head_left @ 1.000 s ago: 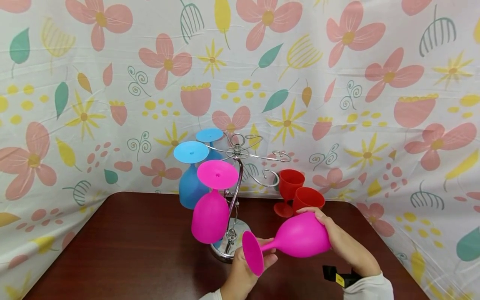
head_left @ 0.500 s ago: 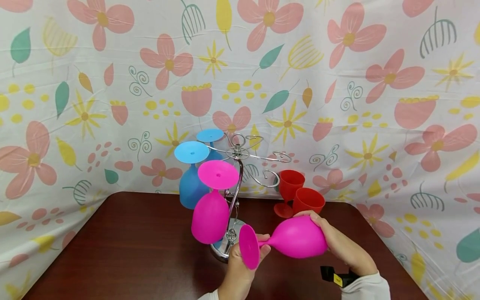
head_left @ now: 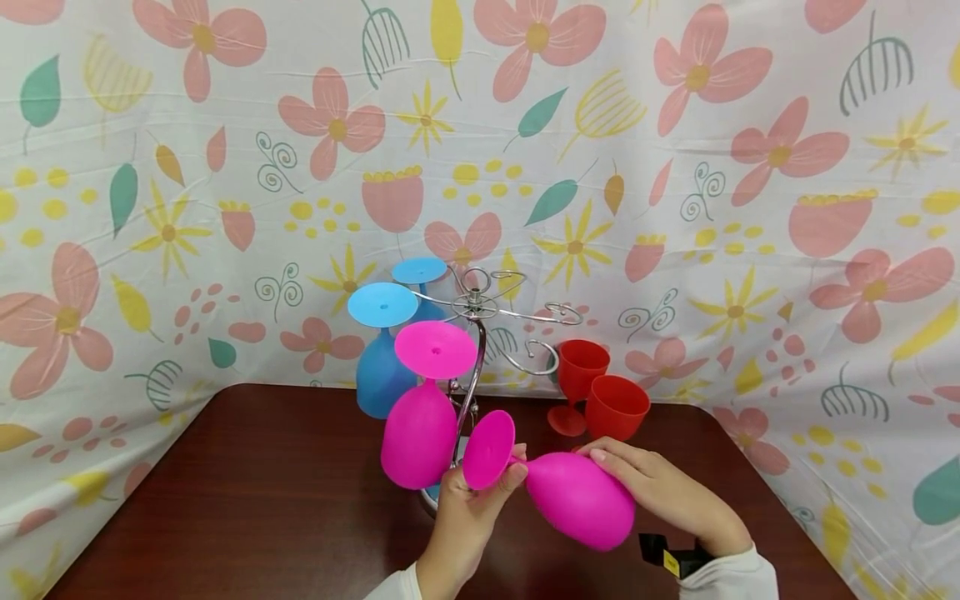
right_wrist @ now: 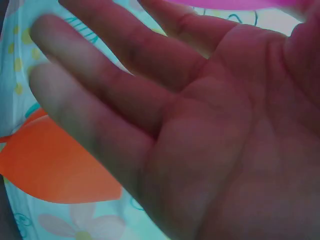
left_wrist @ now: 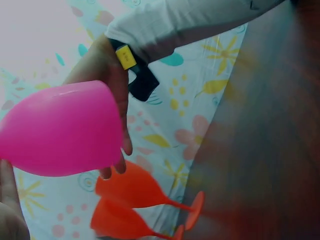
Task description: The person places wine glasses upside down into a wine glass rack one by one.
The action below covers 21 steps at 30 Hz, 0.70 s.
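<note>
My left hand (head_left: 461,525) pinches the thin stem of a magenta plastic goblet (head_left: 581,500), just behind its round foot. The goblet lies tilted in the air, foot up to the left and bowl down to the right. Beside the bowl is my right hand (head_left: 667,492); in the right wrist view its fingers (right_wrist: 100,90) stretch out fairly straight. Behind the bowl in the left wrist view, that same hand hangs loosely; whether it touches the bowl I cannot tell. A second magenta goblet (head_left: 420,437) hangs upside down by its foot from a chrome rack (head_left: 480,342).
Two blue goblets, one nearer (head_left: 384,383) and one farther (head_left: 420,270), hang on the rack's left arms. Curled wire arms (head_left: 551,312) reach right. Two red goblets (head_left: 583,367) (head_left: 617,408) stand upright behind my right hand on the dark wooden table (head_left: 247,500). A flowered cloth (head_left: 225,208) hangs behind.
The held goblet's foot has risen and moved left with my left hand, while its bowl has swung down and left. My right hand's fingers have come off the bowl's rim end.
</note>
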Each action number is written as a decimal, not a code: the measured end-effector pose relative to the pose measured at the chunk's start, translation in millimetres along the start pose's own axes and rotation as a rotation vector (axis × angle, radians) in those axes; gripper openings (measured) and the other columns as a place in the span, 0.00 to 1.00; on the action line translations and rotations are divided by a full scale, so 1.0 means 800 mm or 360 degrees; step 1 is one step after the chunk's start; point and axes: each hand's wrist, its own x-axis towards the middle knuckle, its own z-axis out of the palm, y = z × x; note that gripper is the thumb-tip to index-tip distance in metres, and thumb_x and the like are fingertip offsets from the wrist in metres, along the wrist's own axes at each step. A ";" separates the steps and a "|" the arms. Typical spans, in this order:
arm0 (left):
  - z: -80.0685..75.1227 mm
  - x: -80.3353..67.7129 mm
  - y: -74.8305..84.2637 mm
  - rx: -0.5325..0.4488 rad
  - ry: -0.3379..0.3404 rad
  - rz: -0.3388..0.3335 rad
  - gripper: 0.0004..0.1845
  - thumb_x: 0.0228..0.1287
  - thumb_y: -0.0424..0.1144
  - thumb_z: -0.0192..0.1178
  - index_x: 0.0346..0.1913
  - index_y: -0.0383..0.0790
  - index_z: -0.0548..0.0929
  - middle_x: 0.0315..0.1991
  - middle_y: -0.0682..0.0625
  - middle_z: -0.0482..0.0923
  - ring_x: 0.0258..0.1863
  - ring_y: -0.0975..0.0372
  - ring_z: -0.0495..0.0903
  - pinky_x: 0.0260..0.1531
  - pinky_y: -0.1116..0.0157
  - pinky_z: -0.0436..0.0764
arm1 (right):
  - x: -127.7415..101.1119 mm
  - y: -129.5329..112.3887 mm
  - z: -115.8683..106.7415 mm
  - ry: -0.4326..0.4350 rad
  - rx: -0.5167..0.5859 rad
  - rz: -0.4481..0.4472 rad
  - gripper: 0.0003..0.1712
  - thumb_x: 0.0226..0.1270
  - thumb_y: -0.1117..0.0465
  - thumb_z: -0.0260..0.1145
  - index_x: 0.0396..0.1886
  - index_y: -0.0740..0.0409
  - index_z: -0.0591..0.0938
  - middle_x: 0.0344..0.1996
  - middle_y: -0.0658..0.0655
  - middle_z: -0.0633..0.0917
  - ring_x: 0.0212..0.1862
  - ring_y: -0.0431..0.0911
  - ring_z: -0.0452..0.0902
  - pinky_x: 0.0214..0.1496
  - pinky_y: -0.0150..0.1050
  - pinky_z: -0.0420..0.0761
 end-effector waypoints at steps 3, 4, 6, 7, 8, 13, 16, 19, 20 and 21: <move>0.000 0.003 0.006 0.0084 0.0022 0.0007 0.13 0.65 0.29 0.63 0.50 0.28 0.83 0.49 0.44 0.84 0.53 0.54 0.81 0.54 0.59 0.78 | 0.000 -0.007 0.005 0.0025 0.0028 -0.0075 0.14 0.77 0.48 0.53 0.56 0.37 0.79 0.47 0.42 0.83 0.45 0.40 0.79 0.43 0.36 0.79; 0.000 0.004 0.008 0.0098 0.0024 0.0006 0.14 0.65 0.29 0.63 0.52 0.29 0.83 0.49 0.44 0.84 0.52 0.53 0.81 0.54 0.59 0.78 | 0.000 -0.010 0.007 0.0040 0.0032 -0.0125 0.14 0.76 0.49 0.55 0.57 0.37 0.79 0.46 0.42 0.83 0.45 0.40 0.79 0.43 0.36 0.79; -0.001 0.005 0.010 0.0120 0.0028 0.0000 0.15 0.64 0.29 0.64 0.53 0.31 0.83 0.48 0.43 0.84 0.51 0.54 0.82 0.52 0.59 0.79 | 0.002 -0.019 0.013 0.0062 0.0064 -0.0214 0.15 0.74 0.51 0.59 0.57 0.39 0.78 0.45 0.43 0.83 0.43 0.40 0.80 0.40 0.36 0.80; -0.001 0.005 0.011 0.0148 0.0035 -0.0004 0.15 0.63 0.29 0.65 0.52 0.32 0.84 0.47 0.43 0.85 0.50 0.54 0.83 0.51 0.60 0.79 | 0.003 -0.023 0.016 0.0072 0.0074 -0.0267 0.15 0.73 0.52 0.61 0.57 0.39 0.78 0.45 0.43 0.83 0.42 0.40 0.80 0.39 0.37 0.81; -0.001 0.005 0.012 0.0176 0.0040 -0.0004 0.15 0.63 0.30 0.66 0.52 0.33 0.84 0.46 0.43 0.85 0.49 0.55 0.83 0.50 0.60 0.80 | 0.004 -0.027 0.020 0.0077 0.0081 -0.0325 0.16 0.71 0.52 0.63 0.57 0.40 0.78 0.44 0.44 0.83 0.42 0.40 0.81 0.38 0.37 0.82; -0.003 0.006 0.013 0.0361 0.0048 0.0050 0.14 0.60 0.32 0.69 0.49 0.39 0.86 0.43 0.47 0.86 0.46 0.58 0.83 0.47 0.61 0.81 | 0.013 -0.048 0.038 0.0215 -0.0023 -0.0557 0.19 0.65 0.50 0.70 0.55 0.40 0.78 0.42 0.41 0.82 0.39 0.37 0.79 0.37 0.36 0.82; -0.006 0.008 0.013 0.0427 0.0036 0.0080 0.15 0.57 0.31 0.70 0.49 0.41 0.87 0.44 0.50 0.86 0.47 0.58 0.82 0.46 0.60 0.81 | 0.017 -0.055 0.047 0.0328 -0.0097 -0.0679 0.19 0.63 0.52 0.72 0.53 0.39 0.79 0.42 0.39 0.82 0.39 0.36 0.78 0.37 0.34 0.81; -0.010 0.010 0.013 0.0431 0.0039 0.0093 0.16 0.55 0.29 0.71 0.48 0.38 0.86 0.43 0.49 0.85 0.45 0.59 0.83 0.43 0.61 0.83 | 0.022 -0.059 0.054 0.0442 -0.0182 -0.0807 0.20 0.60 0.58 0.74 0.51 0.41 0.79 0.43 0.40 0.82 0.41 0.36 0.78 0.40 0.35 0.82; -0.011 0.010 0.012 0.0435 0.0043 0.0108 0.16 0.54 0.27 0.71 0.48 0.37 0.86 0.43 0.49 0.85 0.43 0.61 0.83 0.41 0.62 0.83 | 0.024 -0.060 0.057 0.0482 -0.0219 -0.0840 0.21 0.58 0.60 0.74 0.50 0.43 0.80 0.43 0.40 0.82 0.42 0.37 0.78 0.41 0.35 0.82; -0.011 0.010 0.012 0.0436 0.0045 0.0123 0.16 0.53 0.26 0.71 0.47 0.35 0.86 0.42 0.48 0.85 0.41 0.62 0.83 0.40 0.63 0.83 | 0.026 -0.061 0.058 0.0514 -0.0253 -0.0864 0.21 0.57 0.62 0.74 0.49 0.44 0.80 0.43 0.41 0.82 0.43 0.38 0.78 0.42 0.36 0.82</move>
